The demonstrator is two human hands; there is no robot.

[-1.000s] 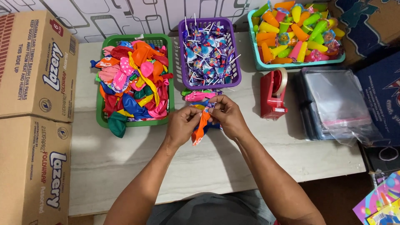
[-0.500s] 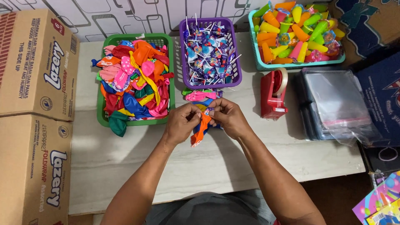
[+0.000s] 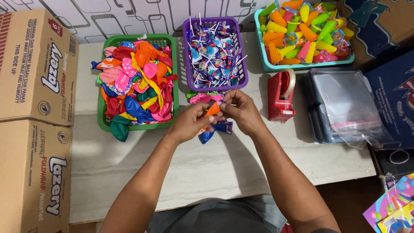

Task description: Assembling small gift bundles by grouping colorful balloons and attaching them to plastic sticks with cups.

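Hands, left (image 3: pixel 189 123) and right (image 3: pixel 241 111), each close a pinching grip on the orange balloon (image 3: pixel 212 109) between them.

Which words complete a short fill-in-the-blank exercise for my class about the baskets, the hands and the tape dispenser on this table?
1. The balloons lie in a basket coloured ____.
2. The lollipops fill a basket coloured ____.
3. The left hand and right hand together pinch a small balloon coloured ____.
4. The tape dispenser is coloured ____.

Missing words: green; purple; orange; red
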